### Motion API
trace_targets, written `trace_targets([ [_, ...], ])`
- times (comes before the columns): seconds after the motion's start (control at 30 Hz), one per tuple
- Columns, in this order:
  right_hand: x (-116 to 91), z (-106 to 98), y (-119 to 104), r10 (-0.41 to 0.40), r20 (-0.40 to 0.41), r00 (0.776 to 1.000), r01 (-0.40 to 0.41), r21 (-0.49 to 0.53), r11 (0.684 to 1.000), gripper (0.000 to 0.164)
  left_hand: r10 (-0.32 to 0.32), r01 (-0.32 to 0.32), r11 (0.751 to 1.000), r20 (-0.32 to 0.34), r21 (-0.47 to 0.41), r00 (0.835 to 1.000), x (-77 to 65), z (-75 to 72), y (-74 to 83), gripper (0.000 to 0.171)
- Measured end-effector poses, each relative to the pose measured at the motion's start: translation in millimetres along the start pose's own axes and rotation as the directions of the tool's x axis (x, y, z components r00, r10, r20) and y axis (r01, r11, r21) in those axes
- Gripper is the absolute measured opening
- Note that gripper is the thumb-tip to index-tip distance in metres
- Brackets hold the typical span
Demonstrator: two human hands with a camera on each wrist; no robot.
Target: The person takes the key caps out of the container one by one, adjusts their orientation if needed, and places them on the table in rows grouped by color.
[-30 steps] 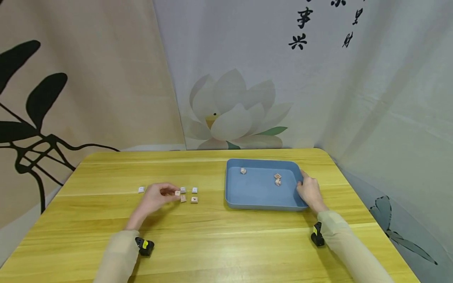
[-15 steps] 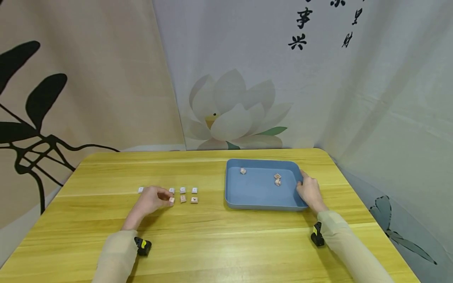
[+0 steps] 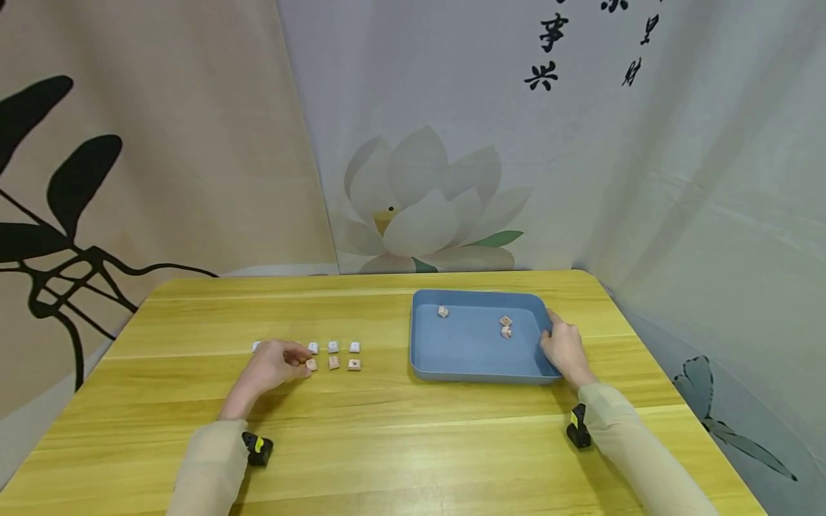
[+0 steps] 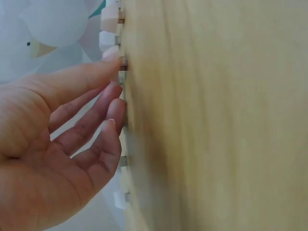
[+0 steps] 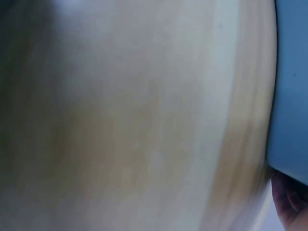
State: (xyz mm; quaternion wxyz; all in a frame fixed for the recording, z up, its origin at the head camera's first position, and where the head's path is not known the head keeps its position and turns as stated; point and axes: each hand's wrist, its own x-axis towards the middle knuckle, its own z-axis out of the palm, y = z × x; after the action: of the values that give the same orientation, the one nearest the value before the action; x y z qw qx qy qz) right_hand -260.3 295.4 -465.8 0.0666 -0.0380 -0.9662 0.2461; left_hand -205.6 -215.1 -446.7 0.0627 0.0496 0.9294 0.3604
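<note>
My left hand (image 3: 274,364) pinches a small pinkish keycap (image 3: 312,365) between thumb and finger, down at the tabletop. That keycap is the left one of a front row, with two more pinkish keycaps (image 3: 333,362) to its right. Just behind them lies a row of white keycaps (image 3: 333,347). In the left wrist view the thumb (image 4: 82,79) partly covers the held keycap. My right hand (image 3: 566,349) grips the right end of a blue tray (image 3: 477,358), thumb over the rim. A few keycaps (image 3: 506,321) lie inside the tray.
Another white keycap (image 3: 256,345) lies partly behind the left hand. Both rows and the tray stand on a wooden table (image 3: 400,444). A printed curtain (image 3: 426,107) hangs behind the table's far edge.
My left hand has moved left and slightly toward me with the pinkish keycap, from above the rows down to the front row's left end. The right hand and tray have stayed still.
</note>
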Motion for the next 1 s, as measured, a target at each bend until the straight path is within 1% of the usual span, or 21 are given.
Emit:
trace_targets([
  [0.1, 0.5, -0.3, 0.4, -0.003, -0.005, 1.0, 0.003, 0.0, 1.0, 0.052, 0.011, -0.011, 1.0, -0.002, 0.004, 1.0, 1.1, -2.1, 3.3, 0.03],
  [0.17, 0.6, -0.6, 0.4, -0.005, -0.009, 1.0, 0.005, -0.002, 1.0, 0.052, 0.03, -0.03, 0.999, -0.011, 0.015, 0.999, 2.9, -3.1, 8.6, 0.028],
  [0.27, 0.8, -0.8, 0.6, -0.003, -0.009, 1.0, 0.003, -0.006, 1.0, 0.052, 0.075, -0.074, 0.997, -0.03, 0.017, 0.997, 7.5, -1.5, 21.2, 0.026],
  [0.37, 1.0, -0.9, 0.6, 0.0, -0.007, 1.0, 0.0, -0.005, 1.0, 0.052, 0.137, -0.137, 0.991, -0.057, 0.004, 0.989, 15.7, 6.7, 37.6, 0.027],
  [0.5, 1.1, -0.4, 0.2, 0.008, -0.003, 1.0, -0.008, 0.002, 1.0, 0.052, 0.217, -0.221, 0.975, -0.087, -0.034, 0.972, 32.5, 29.3, 62.1, 0.027],
  [0.67, 1.1, 1.6, 0.7, 0.01, 0.005, 1.0, -0.01, 0.01, 1.0, 0.053, 0.312, -0.32, 0.945, -0.104, -0.072, 0.944, 57.8, 64.2, 94.0, 0.026],
  [0.77, 0.9, 1.6, 0.7, 0.008, 0.006, 1.0, -0.008, 0.014, 1.0, 0.053, 0.351, -0.36, 0.928, -0.102, -0.093, 0.931, 73.5, 82.9, 112.0, 0.027],
  [0.83, 0.7, 1.4, 0.8, 0.009, 0.005, 1.0, -0.009, 0.016, 1.0, 0.053, 0.365, -0.374, 0.922, -0.096, -0.101, 0.926, 83.2, 93.5, 122.9, 0.028],
  [0.9, 0.6, 0.9, 0.7, 0.007, 0.005, 1.0, -0.007, 0.016, 1.0, 0.053, 0.367, -0.374, 0.922, -0.081, -0.1, 0.927, 92.5, 102.9, 132.2, 0.03],
  [1.0, 0.7, 0.4, 0.9, 0.0, -0.001, 1.0, 0.0, 0.015, 1.0, 0.053, 0.343, -0.346, 0.933, -0.049, -0.096, 0.938, 104.5, 115.4, 142.4, 0.035],
])
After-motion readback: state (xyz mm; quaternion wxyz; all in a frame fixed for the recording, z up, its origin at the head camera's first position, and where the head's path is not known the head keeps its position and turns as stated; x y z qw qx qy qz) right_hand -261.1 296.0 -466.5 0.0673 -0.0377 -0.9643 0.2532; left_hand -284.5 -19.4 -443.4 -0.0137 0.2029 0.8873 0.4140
